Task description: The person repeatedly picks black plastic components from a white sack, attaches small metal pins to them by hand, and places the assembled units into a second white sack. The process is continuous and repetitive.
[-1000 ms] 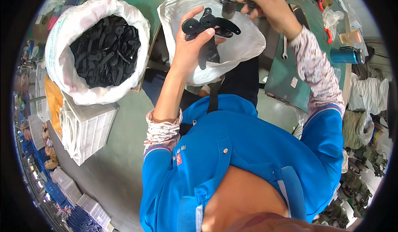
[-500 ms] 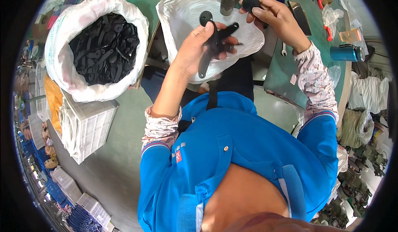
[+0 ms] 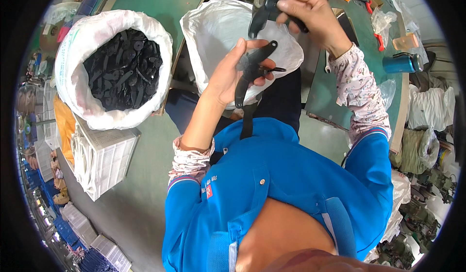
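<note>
Since the earlier frame, the person's right hand (image 3: 315,19) has come leftward, and it now holds a curved glossy black piece (image 3: 262,17) above the upper-right part of the middle bag. Its thumb and forefinger pinch that piece, while a narrow black strip (image 3: 300,25) juts out below the other fingers. Meanwhile, the round-ended piece that stood up by the left thumb no longer shows there; it has probably passed to the right hand, though the pictures do not settle this. For the work in hand, that appears to leave the pieces divided between both hands.

At upper centre, the left hand (image 3: 229,75) has its fingers curled around a bunch of flat black arm-shaped pieces (image 3: 252,72), whose ends fan out to the upper right, right and bottom; the grip is firm-looking, and the exact count is unclear.

Among the containers, a white woven sack with a rolled rim (image 3: 73,85) at upper left is heaped with similar black pieces (image 3: 124,73). Behind both hands, a wide-mouthed white bag (image 3: 191,34) hangs open, its pale lining visible but its bottom partly hidden. Below the sack, a white perforated plastic crate (image 3: 114,160) has white sheeting over its left side. At right, a blue cylindrical bottle with a dark lid (image 3: 403,63) lies on the green tabletop (image 3: 320,94), its contents not visible.
</note>
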`<state>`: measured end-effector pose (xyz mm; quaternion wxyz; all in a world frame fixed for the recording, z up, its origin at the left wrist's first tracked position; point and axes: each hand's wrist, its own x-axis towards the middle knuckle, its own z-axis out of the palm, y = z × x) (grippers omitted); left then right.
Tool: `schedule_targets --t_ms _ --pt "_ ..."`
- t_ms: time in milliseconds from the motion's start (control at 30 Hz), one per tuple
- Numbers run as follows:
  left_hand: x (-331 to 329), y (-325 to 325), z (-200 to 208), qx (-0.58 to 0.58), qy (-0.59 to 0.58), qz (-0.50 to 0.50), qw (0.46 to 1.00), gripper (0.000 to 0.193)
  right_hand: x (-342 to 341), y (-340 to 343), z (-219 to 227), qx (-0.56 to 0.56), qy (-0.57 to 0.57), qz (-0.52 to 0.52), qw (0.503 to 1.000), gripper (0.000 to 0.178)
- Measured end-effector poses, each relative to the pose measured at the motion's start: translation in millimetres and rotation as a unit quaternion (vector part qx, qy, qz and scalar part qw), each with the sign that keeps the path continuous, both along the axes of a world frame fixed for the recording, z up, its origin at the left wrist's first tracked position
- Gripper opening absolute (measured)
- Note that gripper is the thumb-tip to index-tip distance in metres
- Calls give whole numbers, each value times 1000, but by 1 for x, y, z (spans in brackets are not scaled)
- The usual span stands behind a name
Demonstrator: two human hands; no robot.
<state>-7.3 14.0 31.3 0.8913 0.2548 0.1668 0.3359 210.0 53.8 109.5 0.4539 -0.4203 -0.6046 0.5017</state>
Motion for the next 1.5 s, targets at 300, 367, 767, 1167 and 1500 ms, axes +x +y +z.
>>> schedule_targets --t_ms 300,367,767,1167,1500 --pt "0 6 5 5 -21 83 996 49 -5 55 71 -164 -62 -9 984 24" --pt "-3 10 -1 42 -1 97 994 47 -12 54 54 -143 -19 -24 989 25" --pt "8 12 -6 62 97 173 978 39 -23 -51 -53 323 -233 -58 915 42" --pt "-11 1 -15 72 163 40 983 43 -6 -75 -34 59 36 -73 995 23" --pt "7 -15 18 212 226 -119 943 46 -2 -69 -58 -55 25 -49 997 21"
